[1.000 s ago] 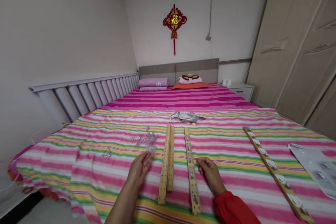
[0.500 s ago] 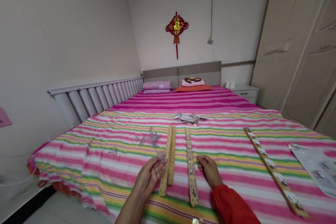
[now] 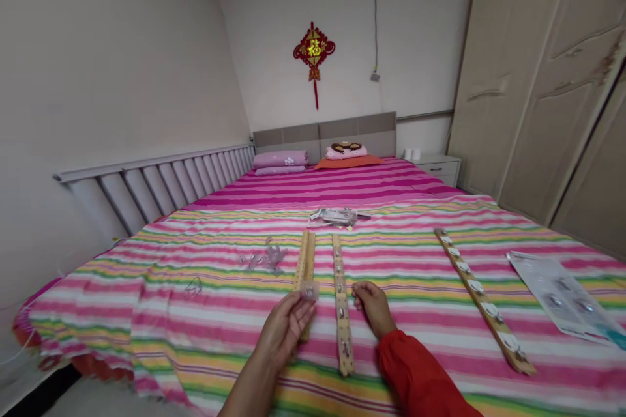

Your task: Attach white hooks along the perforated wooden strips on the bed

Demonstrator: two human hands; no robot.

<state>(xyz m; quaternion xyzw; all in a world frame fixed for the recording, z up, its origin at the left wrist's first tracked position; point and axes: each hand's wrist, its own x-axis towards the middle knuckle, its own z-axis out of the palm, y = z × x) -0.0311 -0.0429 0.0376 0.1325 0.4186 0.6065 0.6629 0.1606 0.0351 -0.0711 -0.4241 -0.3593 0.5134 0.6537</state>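
Note:
My left hand (image 3: 287, 327) is palm up, its thumb and fingers closed on a small clear plastic packet (image 3: 309, 291) with something shiny inside. Hand and packet are over the lower part of two pale wooden strips with rows of holes (image 3: 303, 257), partly hiding them. To their right lies another wooden strip (image 3: 345, 332) carrying several small metal pieces along its length. Just right of that strip is my right hand (image 3: 375, 309), in a red sleeve, with its fingers curled together; whatever they may hold is hidden.
Small clear packets (image 3: 268, 259) are heaped on the striped bedspread at left. A wooden strip with white round pieces (image 3: 475, 288) lies at right, beside flat clear packaging (image 3: 562, 296). Another plastic package (image 3: 337, 215) lies farther back. A white radiator (image 3: 161, 186) lines the left wall.
The view has turned right, so everything appears shifted left. My left hand has carried the packet rightward across the two wooden strips. My right hand stays beside the strip with metal pieces.

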